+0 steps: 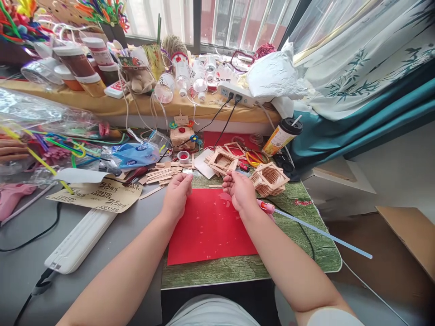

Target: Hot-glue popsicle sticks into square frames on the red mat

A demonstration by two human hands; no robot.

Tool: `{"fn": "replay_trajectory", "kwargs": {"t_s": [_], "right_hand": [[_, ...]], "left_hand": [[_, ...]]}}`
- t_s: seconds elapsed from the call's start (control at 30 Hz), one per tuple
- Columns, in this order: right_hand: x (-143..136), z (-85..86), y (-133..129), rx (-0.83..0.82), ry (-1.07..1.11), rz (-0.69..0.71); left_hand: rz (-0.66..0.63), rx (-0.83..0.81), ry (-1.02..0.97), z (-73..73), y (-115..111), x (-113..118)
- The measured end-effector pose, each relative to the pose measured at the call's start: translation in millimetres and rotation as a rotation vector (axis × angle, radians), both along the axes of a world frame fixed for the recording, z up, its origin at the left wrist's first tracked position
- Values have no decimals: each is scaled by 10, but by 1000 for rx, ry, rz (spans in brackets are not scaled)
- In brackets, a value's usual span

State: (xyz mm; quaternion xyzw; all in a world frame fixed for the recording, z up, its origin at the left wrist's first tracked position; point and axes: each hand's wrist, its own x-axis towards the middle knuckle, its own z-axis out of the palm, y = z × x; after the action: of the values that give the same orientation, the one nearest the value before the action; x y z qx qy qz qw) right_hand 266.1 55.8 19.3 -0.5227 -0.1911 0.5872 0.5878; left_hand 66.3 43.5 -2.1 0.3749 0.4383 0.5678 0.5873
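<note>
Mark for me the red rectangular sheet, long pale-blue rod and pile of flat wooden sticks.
Red rectangular sheet (211,227), head view: middle of its upper face.
Long pale-blue rod (322,233), head view: midway along its length.
Pile of flat wooden sticks (163,173), head view: sticks near its middle.

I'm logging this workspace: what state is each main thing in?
Left hand: fingers curled
Right hand: fingers partly curled
Red sheet: flat, speckled
Loose sticks: heaped
Stick frames: built up, hollow
Small tub: open, red contents
Drink cup: lidded, straw inserted
Windowsill power strip: two plugs inserted
Pink glue gun: glue stick protruding
</note>
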Motion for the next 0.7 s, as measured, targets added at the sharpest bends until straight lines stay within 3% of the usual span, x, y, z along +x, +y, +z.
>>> {"fn": "replay_trajectory", "kwargs": {"t_s": [0.4, 0.7], "right_hand": [[82, -96, 79, -20, -73, 29], [81, -136, -23, 21, -105, 82]], "left_hand": [[6, -9, -22, -10, 15, -26], [29, -10, -7, -40, 27, -21]]}}
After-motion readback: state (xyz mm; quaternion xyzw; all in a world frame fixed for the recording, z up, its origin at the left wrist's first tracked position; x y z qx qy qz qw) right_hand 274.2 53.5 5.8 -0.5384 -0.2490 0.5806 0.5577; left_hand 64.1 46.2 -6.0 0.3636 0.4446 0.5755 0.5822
